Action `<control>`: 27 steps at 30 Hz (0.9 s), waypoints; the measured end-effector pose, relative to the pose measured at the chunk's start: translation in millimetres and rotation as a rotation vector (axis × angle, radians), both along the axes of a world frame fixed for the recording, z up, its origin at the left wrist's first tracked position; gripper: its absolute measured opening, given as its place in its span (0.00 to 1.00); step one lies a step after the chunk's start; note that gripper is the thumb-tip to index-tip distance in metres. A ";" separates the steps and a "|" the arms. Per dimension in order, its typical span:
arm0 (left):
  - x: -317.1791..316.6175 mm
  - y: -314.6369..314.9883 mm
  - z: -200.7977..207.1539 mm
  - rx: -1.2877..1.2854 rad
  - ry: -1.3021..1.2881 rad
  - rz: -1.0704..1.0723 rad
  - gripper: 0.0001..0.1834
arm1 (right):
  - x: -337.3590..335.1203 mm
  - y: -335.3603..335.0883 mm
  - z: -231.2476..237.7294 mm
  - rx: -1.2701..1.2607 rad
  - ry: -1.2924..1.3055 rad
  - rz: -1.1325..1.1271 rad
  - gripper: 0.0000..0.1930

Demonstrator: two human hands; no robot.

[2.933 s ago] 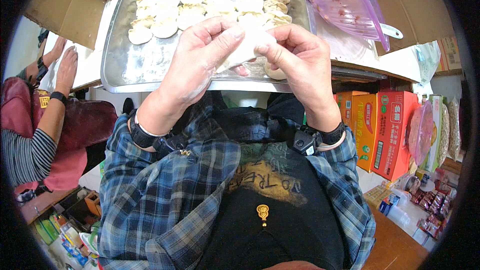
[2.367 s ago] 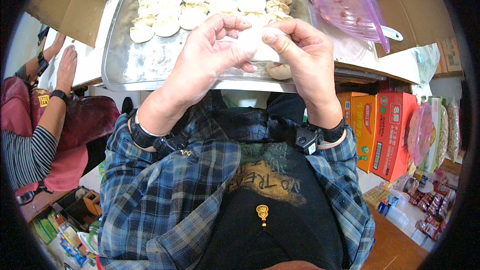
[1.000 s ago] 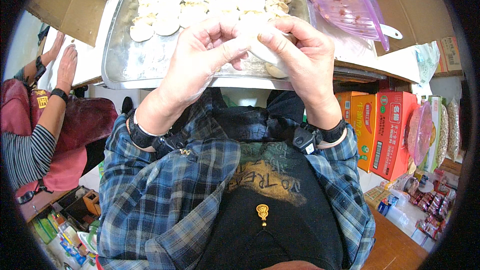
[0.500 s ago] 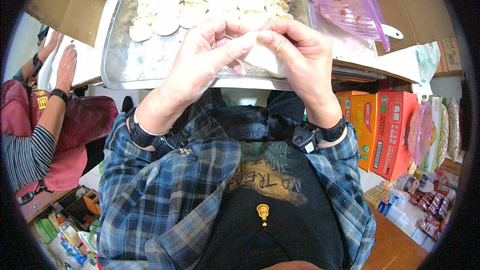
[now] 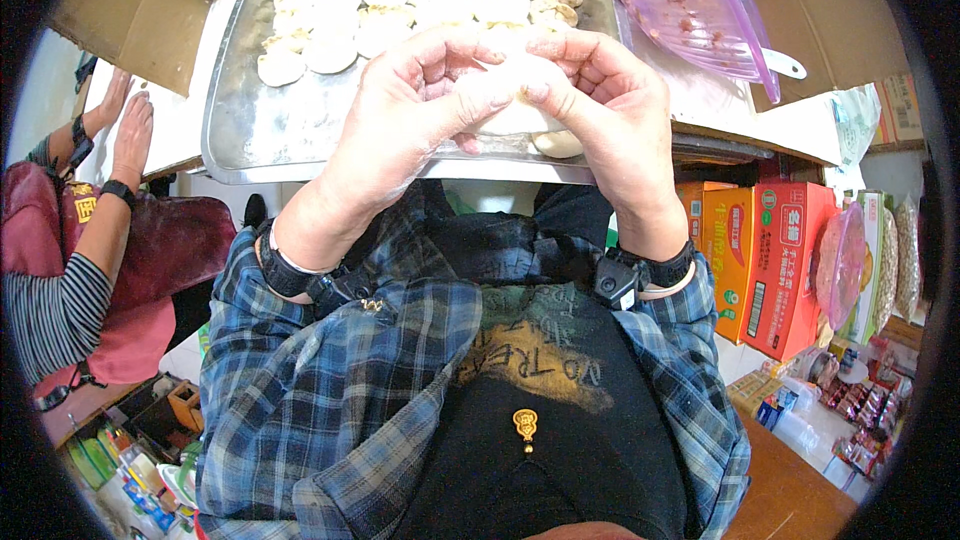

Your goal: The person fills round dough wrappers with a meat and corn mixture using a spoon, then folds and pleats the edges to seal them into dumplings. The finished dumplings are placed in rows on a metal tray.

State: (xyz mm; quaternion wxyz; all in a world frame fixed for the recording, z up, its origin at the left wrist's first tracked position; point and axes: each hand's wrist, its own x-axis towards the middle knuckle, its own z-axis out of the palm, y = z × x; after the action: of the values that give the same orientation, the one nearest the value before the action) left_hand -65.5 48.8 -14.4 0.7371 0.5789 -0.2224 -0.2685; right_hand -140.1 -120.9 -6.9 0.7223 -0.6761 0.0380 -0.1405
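Note:
My left hand and my right hand meet over the near edge of a metal tray. Both pinch one pale dough dumpling between fingertips and thumbs, and most of it is hidden by my fingers. Rows of folded white dumplings fill the far part of the tray. One more dumpling lies on the tray just under my right hand.
A pink plastic bowl with a white spoon handle sits at the tray's right. Another person's hands rest on the table at the left. Orange and red cartons stand at the right, cardboard boxes at the far left.
My fingers have closed in tighter over the dumpling, pinching along its edge, and now hide more of it. The hands stay in the same place above the tray.

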 end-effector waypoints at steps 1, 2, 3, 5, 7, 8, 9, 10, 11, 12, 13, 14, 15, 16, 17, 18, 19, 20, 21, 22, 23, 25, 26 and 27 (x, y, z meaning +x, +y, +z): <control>0.3 0.6 0.2 0.012 -0.013 -0.004 0.07 | 0.0 1.1 -1.1 -0.009 -0.020 -0.001 0.09; 1.1 1.4 0.1 0.025 -0.025 -0.009 0.06 | 0.0 2.0 -1.9 -0.017 -0.040 -0.003 0.09; 2.2 1.8 -0.2 0.003 -0.044 -0.024 0.06 | 0.0 2.2 -2.2 -0.053 -0.050 -0.011 0.07; 5.0 1.4 -0.9 0.023 -0.131 -0.026 0.05 | -0.3 3.2 -2.8 -0.119 -0.084 -0.018 0.05; 5.0 0.1 -1.2 -0.002 -0.141 -0.024 0.04 | 0.8 4.1 -2.9 -0.182 -0.079 -0.041 0.05; 3.6 -1.0 -1.3 -0.022 -0.105 -0.014 0.04 | 1.3 4.6 -2.7 -0.211 -0.070 -0.061 0.05; 1.9 -2.1 -1.2 -0.017 -0.063 0.008 0.04 | 1.6 5.3 -2.6 -0.186 -0.096 -0.051 0.05; -0.1 -2.9 -1.0 -0.035 -0.026 0.007 0.04 | 2.1 6.2 -2.2 -0.160 -0.110 -0.054 0.05; -2.2 -3.0 -0.8 -0.027 0.019 0.017 0.03 | 2.3 7.0 -1.7 -0.127 -0.108 -0.060 0.05; -3.5 -2.9 -0.6 -0.063 0.006 -0.002 0.03 | 2.0 7.5 -1.0 -0.124 -0.102 -0.062 0.05; -2.5 -2.1 0.1 -0.015 0.020 0.000 0.04 | 1.6 7.5 -0.1 -0.116 -0.080 -0.068 0.05; -0.1 -0.4 1.0 -0.011 -0.026 -0.029 0.06 | 1.1 7.5 0.6 -0.100 -0.084 -0.051 0.06; 1.8 0.5 1.4 0.018 -0.065 -0.045 0.07 | 1.2 6.9 1.2 -0.130 -0.058 -0.065 0.06; 2.9 0.8 1.5 -0.021 -0.055 -0.050 0.07 | 1.3 6.1 1.5 -0.152 -0.057 -0.055 0.06; 3.5 1.0 1.8 -0.035 -0.038 -0.043 0.07 | 1.4 5.8 1.4 -0.164 -0.081 -0.055 0.06; 3.7 0.9 2.1 -0.005 -0.012 -0.022 0.08 | 1.5 5.8 0.9 -0.127 -0.038 -0.010 0.07; 2.7 0.7 2.5 -0.051 0.018 -0.026 0.07 | 1.3 6.3 0.0 -0.078 -0.019 0.024 0.07; 0.6 0.1 2.8 -0.052 0.059 -0.017 0.07 | 1.3 6.5 -1.0 -0.028 0.023 0.053 0.07; -1.6 -0.8 3.0 -0.085 0.092 -0.019 0.07 | 1.4 6.4 -1.9 -0.047 -0.017 0.049 0.06; -2.9 -1.6 3.3 -0.039 0.086 -0.005 0.06 | 1.6 6.4 -2.8 -0.066 -0.037 0.041 0.06; -3.8 -1.9 3.4 -0.027 0.071 0.000 0.06 | 1.7 6.2 -3.6 -0.085 -0.057 0.036 0.06; -3.0 -0.9 3.3 0.016 -0.005 -0.005 0.05 | 1.1 6.2 -4.5 -0.243 -0.098 0.008 0.05; -0.4 0.5 3.1 0.047 -0.065 -0.018 0.05 | 0.8 6.4 -4.7 -0.315 -0.132 -0.005 0.05; 1.5 1.3 2.2 0.078 -0.126 -0.031 0.05 | 1.1 6.9 -5.0 -0.429 -0.181 -0.034 0.05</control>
State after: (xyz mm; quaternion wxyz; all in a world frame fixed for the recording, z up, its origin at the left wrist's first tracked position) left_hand -64.0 50.2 -12.2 0.6944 0.6194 -0.2665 -0.2513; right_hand -139.0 -114.0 -11.9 0.5602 -0.7980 -0.0463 -0.2174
